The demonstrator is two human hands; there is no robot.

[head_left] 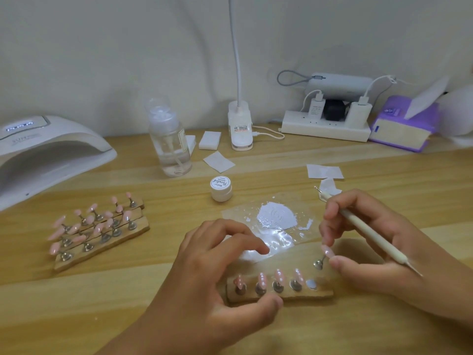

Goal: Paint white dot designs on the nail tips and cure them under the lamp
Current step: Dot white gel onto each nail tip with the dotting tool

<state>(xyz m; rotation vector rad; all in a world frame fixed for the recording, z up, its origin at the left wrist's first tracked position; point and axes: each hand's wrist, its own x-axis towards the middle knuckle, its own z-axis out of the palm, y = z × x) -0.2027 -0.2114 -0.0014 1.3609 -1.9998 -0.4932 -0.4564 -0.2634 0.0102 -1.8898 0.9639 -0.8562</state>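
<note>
At the near edge of the tabletop (384, 175) a wooden strip (320, 293) is laid crosswise, so that its four mounted nail tips (277, 276) face the person; a fifth seat, a bare metal disc (311, 283), stands vacant. The fifth nail tip (327, 251), on its small metal stand, is pinched between thumb and forefinger of the right hand (378, 247) just behind the strip's right end, seemingly so that it can be turned and worked on closely. The dotting tool (371, 231) is held tucked through the same hand, ball end pointing away, ready for use. The left hand (215, 272) is loosely curled with nothing grasped; its thumb is set against the strip's front edge, probably to steady it. White paint (276, 215) is spread on a plastic film (235, 213) just behind. The curing lamp (51, 155) is stationed far left, within reach.
</note>
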